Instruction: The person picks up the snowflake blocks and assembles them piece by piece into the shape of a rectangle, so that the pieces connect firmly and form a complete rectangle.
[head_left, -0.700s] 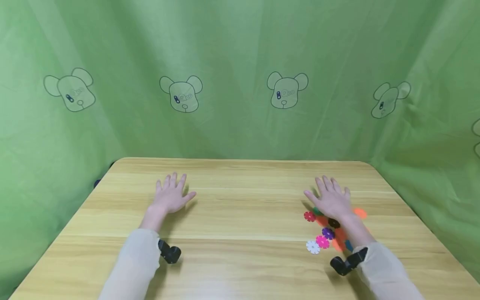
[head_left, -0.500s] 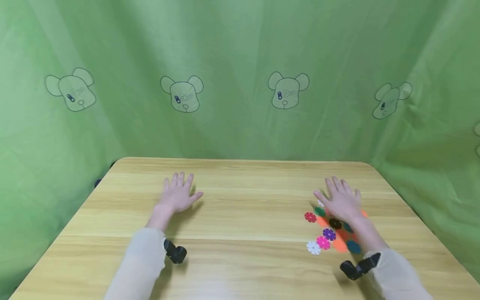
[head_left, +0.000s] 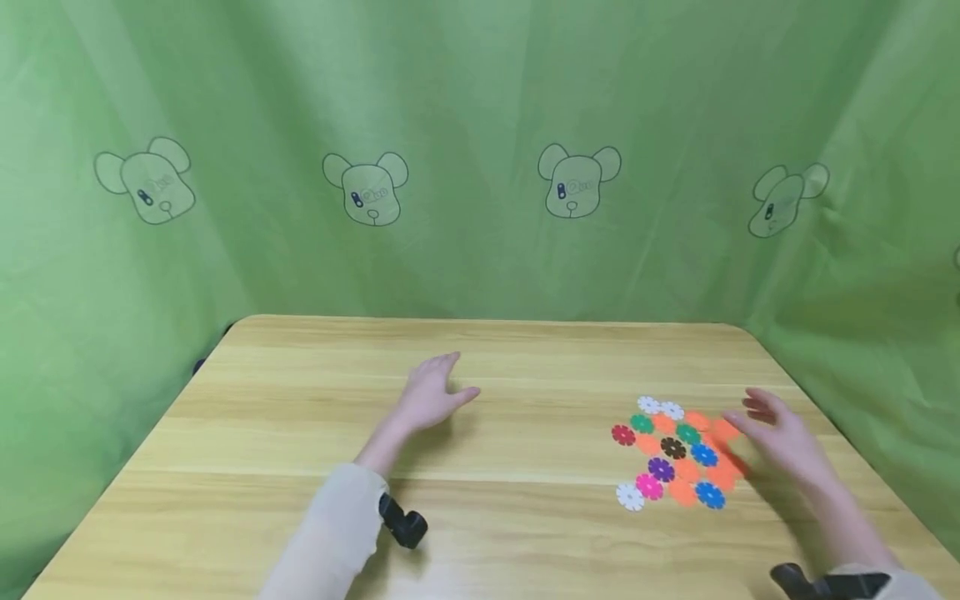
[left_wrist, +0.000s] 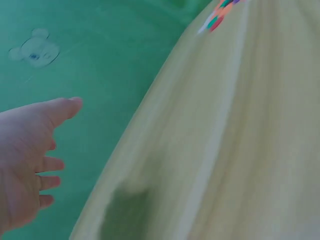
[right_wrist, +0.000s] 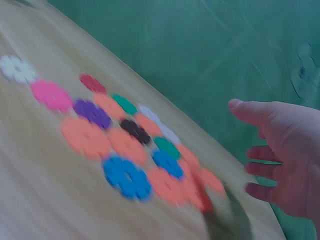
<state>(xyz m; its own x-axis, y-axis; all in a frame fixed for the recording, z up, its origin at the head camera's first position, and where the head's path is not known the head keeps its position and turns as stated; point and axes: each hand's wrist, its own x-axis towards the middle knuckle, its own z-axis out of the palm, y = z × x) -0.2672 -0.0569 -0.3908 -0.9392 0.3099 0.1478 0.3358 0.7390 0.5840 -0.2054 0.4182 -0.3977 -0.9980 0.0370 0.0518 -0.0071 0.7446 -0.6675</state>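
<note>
Flat notched discs in several colours lie grouped on the right part of the table, among them a brown disc (head_left: 673, 448), a purple disc (head_left: 661, 470) and a blue disc (right_wrist: 127, 178). My right hand (head_left: 787, 442) hovers at the right side of the group, thumb apart from loosely bent fingers, holding nothing; the right wrist view shows the same hand (right_wrist: 292, 155) beyond the orange discs. Over the middle-left of the table is my left hand (head_left: 427, 398), thumb spread and nothing held. In the left wrist view this hand (left_wrist: 25, 160) is far from the discs.
The wooden table (head_left: 525, 367) has rounded far corners. Behind it and at both sides hangs a green curtain (head_left: 480, 250) with bear-head outlines. A black wrist camera (head_left: 403, 523) is on the left sleeve, another (head_left: 825, 583) on the right.
My left hand has moved right, towards the table's middle. My right hand has moved right and nearer, turning sideways and uncovering the discs that were under it.
</note>
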